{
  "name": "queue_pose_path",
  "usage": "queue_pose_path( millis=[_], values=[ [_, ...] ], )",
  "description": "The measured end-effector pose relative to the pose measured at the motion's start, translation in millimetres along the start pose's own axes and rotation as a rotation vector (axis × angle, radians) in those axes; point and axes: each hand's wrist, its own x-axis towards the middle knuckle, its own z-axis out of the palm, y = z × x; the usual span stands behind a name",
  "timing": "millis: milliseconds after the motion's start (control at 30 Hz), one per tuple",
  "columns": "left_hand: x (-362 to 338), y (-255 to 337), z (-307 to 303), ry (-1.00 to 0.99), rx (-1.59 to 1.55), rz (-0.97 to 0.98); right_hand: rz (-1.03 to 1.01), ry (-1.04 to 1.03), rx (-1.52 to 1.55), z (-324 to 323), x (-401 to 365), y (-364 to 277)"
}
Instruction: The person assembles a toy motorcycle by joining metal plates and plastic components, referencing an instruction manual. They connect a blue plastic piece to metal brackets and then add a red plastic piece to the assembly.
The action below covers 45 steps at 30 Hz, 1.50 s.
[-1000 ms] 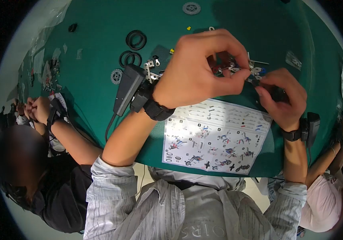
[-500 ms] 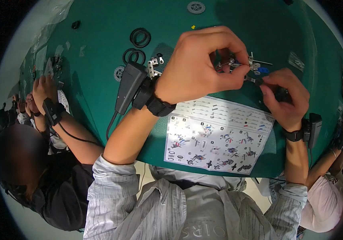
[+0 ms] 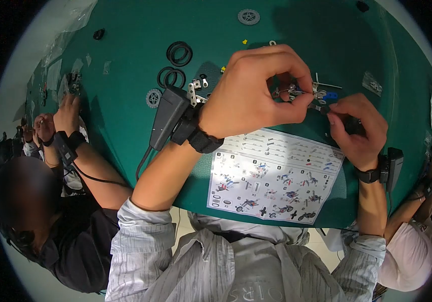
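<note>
Pinched with left-hand fingertips, above the green table [image 3: 125, 65]: the small silver-metal-and-blue assembly [image 3: 321, 94] — likely light, stiff, best held by its flat plates — and, with right-hand fingertips, clamped a dark-ended metal strip [image 3: 317, 107].

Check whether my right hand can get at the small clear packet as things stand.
Probably yes: the clear packet lies on the green table just beyond your right hand, with nothing visible between them, though that hand seems to be pinching a small dark part.
</note>
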Motion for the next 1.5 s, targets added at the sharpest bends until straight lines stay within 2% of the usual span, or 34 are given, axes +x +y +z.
queue_pose_path(
  millis=[833, 1033, 1500],
  values=[
    [-0.2, -1.5, 4.8, 0.014, 0.075, 0.01, 0.018, 0.018, 0.006, 2.1, -3.8, 1.1],
    [-2.4, -4.4, 3.7, -0.033, 0.154, 0.079, -0.01, 0.023, 0.033, 1.6, -3.4, 1.0],
    [-3.5, -3.7, 7.0, -0.037, 0.105, 0.087, -0.014, 0.021, 0.019, 2.5, -1.0, -0.3]
  ],
)
